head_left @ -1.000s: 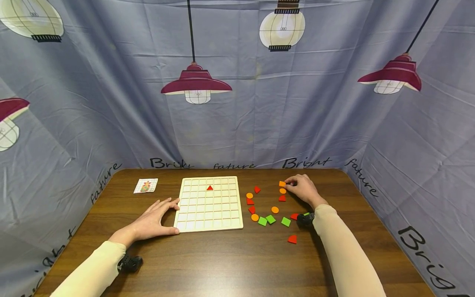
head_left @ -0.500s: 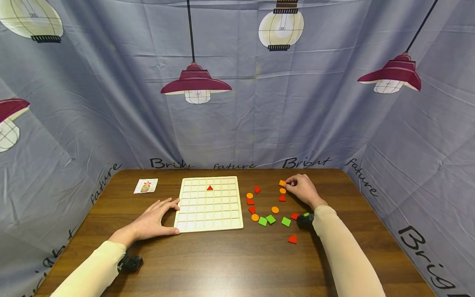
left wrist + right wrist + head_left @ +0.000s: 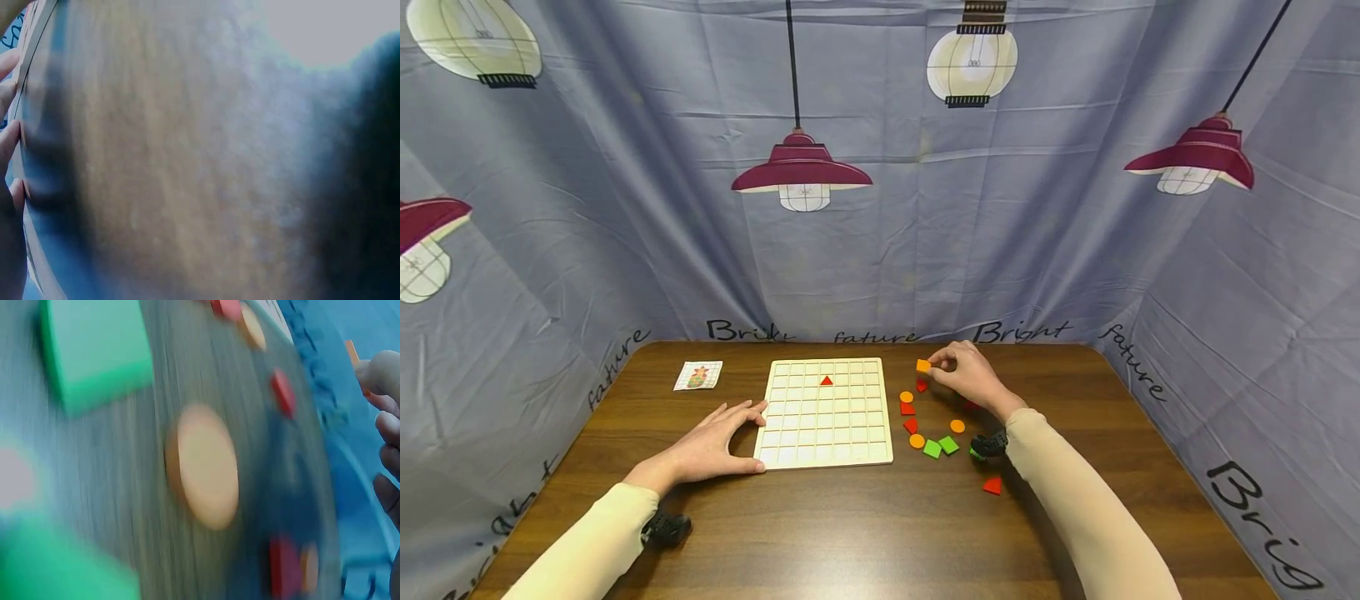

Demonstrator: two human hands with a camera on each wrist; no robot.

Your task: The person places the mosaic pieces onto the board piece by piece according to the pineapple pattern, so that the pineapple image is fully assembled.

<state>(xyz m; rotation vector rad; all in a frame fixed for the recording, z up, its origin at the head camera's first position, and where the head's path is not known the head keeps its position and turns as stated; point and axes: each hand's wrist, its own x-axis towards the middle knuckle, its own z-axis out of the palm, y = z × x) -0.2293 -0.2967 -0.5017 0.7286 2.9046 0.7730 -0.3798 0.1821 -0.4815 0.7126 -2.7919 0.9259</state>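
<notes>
The right hand (image 3: 967, 375) pinches the orange tile (image 3: 923, 366), likely light, stiff and best held by its edges. The left hand (image 3: 711, 444), spread wide, touches the board (image 3: 825, 431).

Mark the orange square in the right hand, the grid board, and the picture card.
Orange square (image 3: 922, 366): head view, middle of its visible face.
Grid board (image 3: 825, 419): head view, bare cells near its middle.
Picture card (image 3: 697, 377): head view, the printed figure.
</notes>
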